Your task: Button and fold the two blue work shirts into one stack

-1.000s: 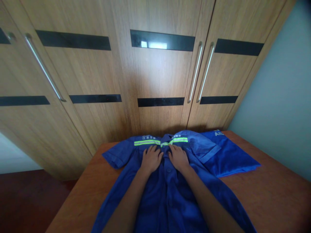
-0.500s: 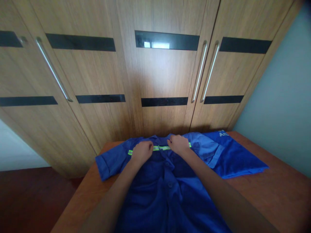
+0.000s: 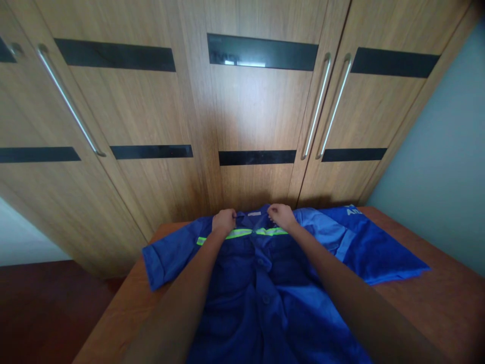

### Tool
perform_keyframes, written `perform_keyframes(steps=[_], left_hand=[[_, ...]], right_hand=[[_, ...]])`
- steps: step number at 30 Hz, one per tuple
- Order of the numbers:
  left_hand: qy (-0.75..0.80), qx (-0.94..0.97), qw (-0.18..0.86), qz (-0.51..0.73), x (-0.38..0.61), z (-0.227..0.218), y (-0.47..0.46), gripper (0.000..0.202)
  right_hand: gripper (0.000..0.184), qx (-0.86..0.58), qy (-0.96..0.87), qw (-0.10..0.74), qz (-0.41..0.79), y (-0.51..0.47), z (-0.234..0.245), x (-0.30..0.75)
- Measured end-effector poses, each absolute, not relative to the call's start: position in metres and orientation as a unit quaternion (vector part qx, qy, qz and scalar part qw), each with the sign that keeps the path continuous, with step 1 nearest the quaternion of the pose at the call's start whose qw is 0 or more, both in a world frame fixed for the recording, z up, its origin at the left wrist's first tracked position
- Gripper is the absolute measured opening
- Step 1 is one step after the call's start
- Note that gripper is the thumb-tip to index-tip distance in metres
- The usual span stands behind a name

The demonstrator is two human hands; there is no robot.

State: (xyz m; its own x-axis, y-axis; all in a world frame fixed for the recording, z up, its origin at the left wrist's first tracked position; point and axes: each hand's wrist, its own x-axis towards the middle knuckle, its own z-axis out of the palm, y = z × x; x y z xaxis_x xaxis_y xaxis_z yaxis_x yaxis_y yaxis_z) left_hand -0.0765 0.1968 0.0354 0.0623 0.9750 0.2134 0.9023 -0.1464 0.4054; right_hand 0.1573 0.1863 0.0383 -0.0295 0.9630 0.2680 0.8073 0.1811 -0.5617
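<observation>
A blue short-sleeved work shirt [image 3: 242, 283] with buttons down its front lies spread out, its collar toward the wardrobe. A yellow-green reflective strip [image 3: 239, 233] crosses its chest. At the left side of the collar, my left hand [image 3: 224, 220] is closed on the fabric. My right hand [image 3: 281, 215] pinches the collar's other side, fingers bent. Between the hands a small white label shows inside the neck. Both forearms stretch over the shirt and hide parts of its sides.
The shirt lies on a reddish-brown wooden table [image 3: 401, 308]. A folded brighter blue cloth [image 3: 382, 247] with white lettering sits at the right, partly beneath the sleeve. Behind stands a wooden wardrobe [image 3: 257, 187] with metal handles; a pale wall [image 3: 435, 167] rises at right.
Both hands have moved from the chest strip up to the collar. The neck opening and its white label now show, and the view has shifted slightly.
</observation>
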Motion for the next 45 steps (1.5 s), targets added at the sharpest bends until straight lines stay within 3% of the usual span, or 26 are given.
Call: perform_keyframes(steps=[7, 16, 21, 25, 32, 36, 41, 45], left_hand=[[0.630, 0.685, 0.065, 0.360, -0.078, 0.075, 0.203, 0.012], [0.572, 0.660, 0.024, 0.486, -0.073, 0.142, 0.218, 0.019], [0.544, 0.695, 0.049, 0.468, -0.057, 0.141, 0.229, 0.027], [0.524, 0.749, 0.073, 0.398, -0.048, 0.119, 0.222, 0.052], [0.505, 0.827, 0.088, 0.233, -0.079, 0.079, 0.138, 0.034], [0.523, 0.835, 0.056, 0.161, -0.100, 0.061, 0.061, 0.040], [0.540, 0.837, -0.011, 0.084, -0.133, 0.031, -0.025, 0.052], [0.549, 0.831, -0.043, 0.078, -0.167, 0.016, -0.060, 0.059]], right_hand=[[0.031, -0.574, -0.678, 0.446, 0.104, 0.162, 0.047, 0.192], [0.036, -0.550, -0.673, 0.492, 0.050, 0.162, 0.078, 0.186], [0.052, -0.558, -0.713, 0.421, 0.045, 0.182, 0.086, 0.158], [0.066, -0.527, -0.762, 0.369, 0.074, 0.184, 0.073, 0.139], [0.052, -0.514, -0.789, 0.322, 0.095, 0.130, 0.045, 0.163], [0.042, -0.536, -0.790, 0.290, 0.073, 0.073, 0.034, 0.183], [0.046, -0.537, -0.814, 0.222, -0.005, -0.020, 0.014, 0.187], [0.052, -0.546, -0.821, 0.168, 0.024, -0.071, -0.001, 0.188]])
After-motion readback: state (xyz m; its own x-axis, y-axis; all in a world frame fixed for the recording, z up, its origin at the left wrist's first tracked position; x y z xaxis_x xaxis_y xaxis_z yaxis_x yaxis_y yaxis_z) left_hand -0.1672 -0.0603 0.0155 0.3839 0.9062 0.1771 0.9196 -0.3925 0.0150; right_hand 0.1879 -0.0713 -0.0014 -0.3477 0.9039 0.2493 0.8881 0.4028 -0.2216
